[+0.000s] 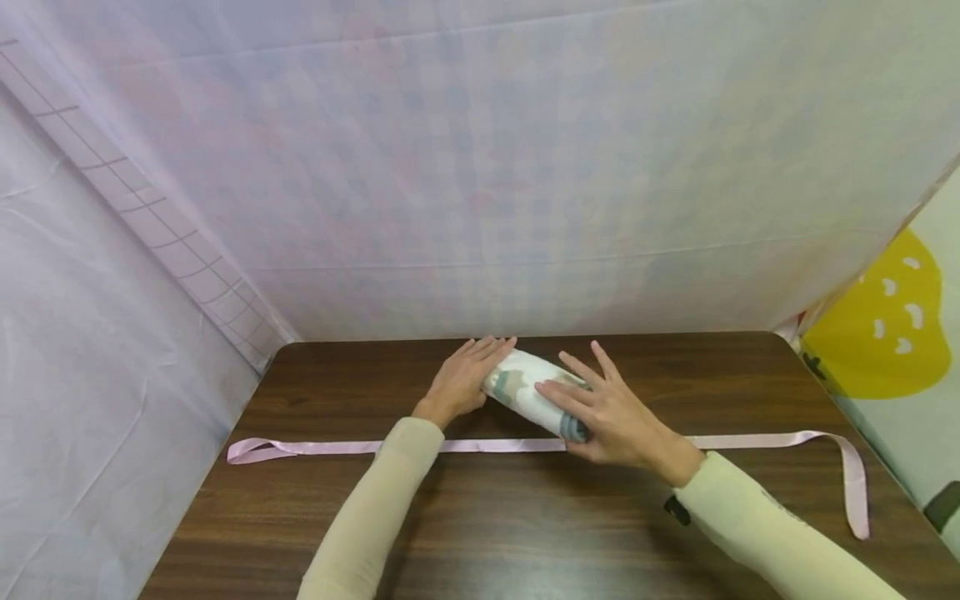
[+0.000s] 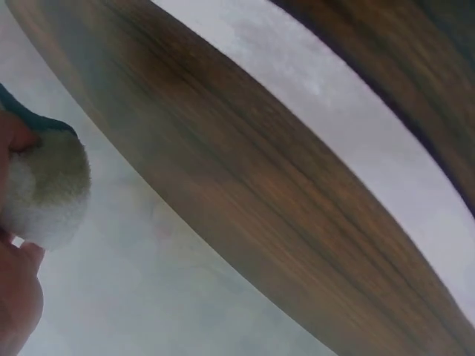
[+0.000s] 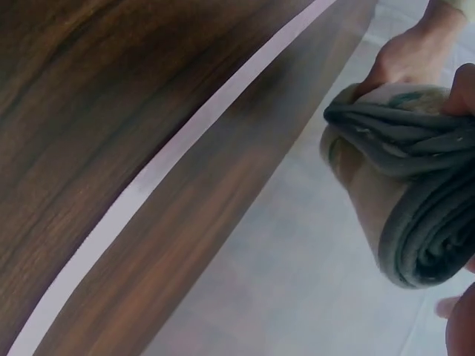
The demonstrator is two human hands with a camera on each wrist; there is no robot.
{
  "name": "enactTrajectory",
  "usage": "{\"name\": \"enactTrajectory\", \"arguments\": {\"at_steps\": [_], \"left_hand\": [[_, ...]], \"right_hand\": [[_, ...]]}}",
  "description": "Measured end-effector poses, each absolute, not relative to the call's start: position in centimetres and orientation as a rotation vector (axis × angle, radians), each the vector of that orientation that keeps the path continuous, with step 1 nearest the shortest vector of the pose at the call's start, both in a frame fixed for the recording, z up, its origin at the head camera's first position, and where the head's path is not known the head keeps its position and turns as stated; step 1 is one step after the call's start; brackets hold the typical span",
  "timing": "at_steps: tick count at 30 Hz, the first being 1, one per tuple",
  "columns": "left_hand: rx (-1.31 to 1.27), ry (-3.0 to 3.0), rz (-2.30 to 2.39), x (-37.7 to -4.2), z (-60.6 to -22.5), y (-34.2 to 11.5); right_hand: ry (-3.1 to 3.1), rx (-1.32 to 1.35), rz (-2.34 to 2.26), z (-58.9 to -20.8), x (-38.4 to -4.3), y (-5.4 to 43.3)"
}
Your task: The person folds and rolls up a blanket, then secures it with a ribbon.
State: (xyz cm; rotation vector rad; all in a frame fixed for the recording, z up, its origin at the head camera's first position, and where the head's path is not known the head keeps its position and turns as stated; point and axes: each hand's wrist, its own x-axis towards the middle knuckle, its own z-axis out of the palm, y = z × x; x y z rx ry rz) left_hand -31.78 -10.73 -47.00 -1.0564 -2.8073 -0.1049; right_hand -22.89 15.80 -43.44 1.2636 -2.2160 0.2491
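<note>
Holding one rolled cloth (image 1: 527, 388) are two hands (image 1: 465, 372) (image 1: 617, 419).

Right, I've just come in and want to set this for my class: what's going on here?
A person holds a rolled cloth between both hands, the left hand at its far end and the right hand at the nearer end. It appears to be held up off the wooden table. A pink ribbon lies across the table, not wrapped round the roll.
</note>
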Motion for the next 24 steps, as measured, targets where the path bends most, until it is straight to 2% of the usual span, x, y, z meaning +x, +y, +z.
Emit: {"name": "enactTrajectory", "arguments": {"at_steps": [12, 24], "left_hand": [[-1.118, -2.799, -0.065, -31.7, -47.6, -9.5], [-1.290, -2.679, -0.068, -31.8, -47.9, -7.9]], "right_hand": [[-2.377, 1.272, 0.220, -43.2, -20.4, 14.7], [-2.451, 1.205, 0.062, -43.3, -17.5, 13.3]]}}
